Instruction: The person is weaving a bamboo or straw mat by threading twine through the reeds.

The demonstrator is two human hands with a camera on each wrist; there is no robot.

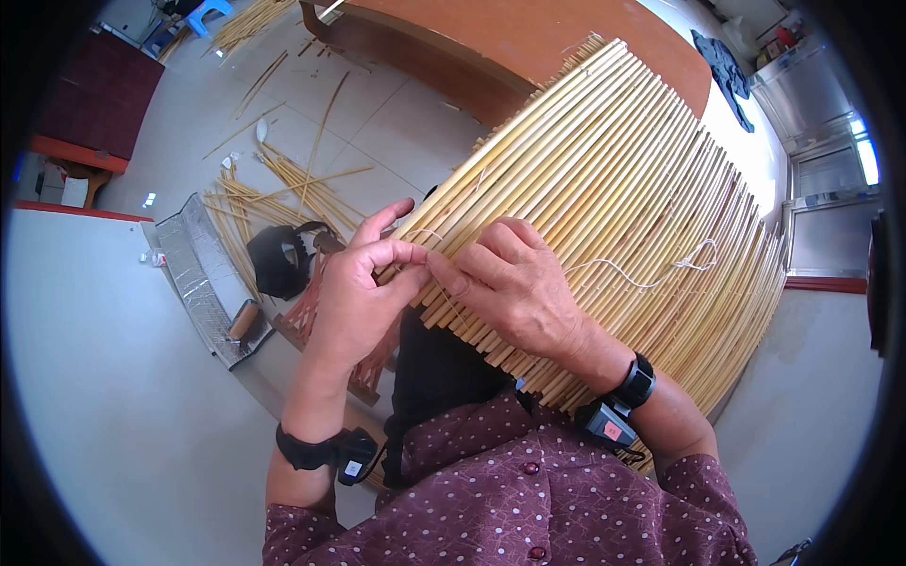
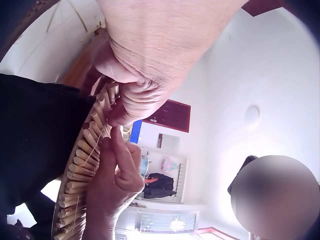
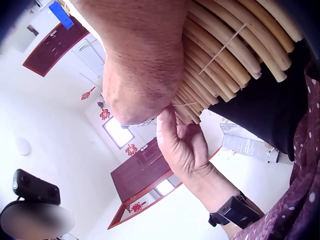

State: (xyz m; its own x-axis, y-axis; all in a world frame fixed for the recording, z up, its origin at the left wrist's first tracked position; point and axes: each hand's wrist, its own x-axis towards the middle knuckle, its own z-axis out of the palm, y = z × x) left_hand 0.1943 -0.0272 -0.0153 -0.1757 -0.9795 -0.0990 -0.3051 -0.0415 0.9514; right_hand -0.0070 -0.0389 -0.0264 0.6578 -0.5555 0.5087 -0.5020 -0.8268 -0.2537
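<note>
A mat of pale reed sticks [image 1: 613, 189] bound side by side with string lies slanted across the person's lap, its far part against the brown table. My left hand [image 1: 344, 302] is at the mat's near left corner, thumb and index finger pinching the thin string by the last sticks. Close beside it, my right hand [image 1: 524, 288] has its fingers curled and pinches the string too, the thumb tips nearly meeting. In the left wrist view the right hand [image 2: 112, 175] lies along the cut stick ends [image 2: 75, 187]. A loose white string [image 1: 646, 286] trails over the mat.
Loose sticks [image 1: 316, 189] lie scattered on the tiled floor beyond the left hand. A silvery foil sheet [image 1: 193, 274] bears a wooden-handled tool [image 1: 243, 321], near a black object [image 1: 276, 262]. The brown table [image 1: 528, 38] stands ahead, and a blue stool [image 1: 208, 13] is farther back.
</note>
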